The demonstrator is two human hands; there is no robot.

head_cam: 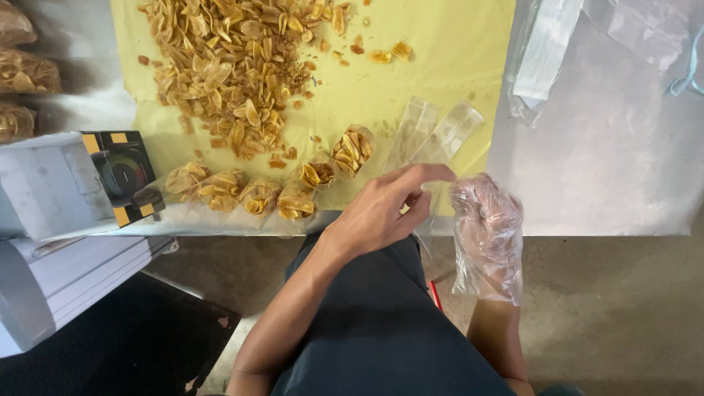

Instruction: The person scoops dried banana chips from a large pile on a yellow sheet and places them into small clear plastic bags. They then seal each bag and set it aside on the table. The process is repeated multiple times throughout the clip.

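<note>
My bare left hand (385, 209) reaches over the table edge, its thumb and fingers pinching the near end of an empty clear bag (440, 139) that lies on the yellow sheet (440, 51). Just to its right, my right hand (488, 231) wears a loose clear plastic glove and has its fingers curled, knuckles up. Whether it holds anything is hidden. A big pile of golden fried chips (235, 66) covers the sheet's far left. Several small filled chip bags (253, 192) lie in a row along the near edge.
A white machine with a black and yellow panel (81, 180) stands at the left edge. More filled bags (22, 73) lie at the far left. A stack of clear bags (546, 48) rests on the grey table at the top right. My dark lap lies below.
</note>
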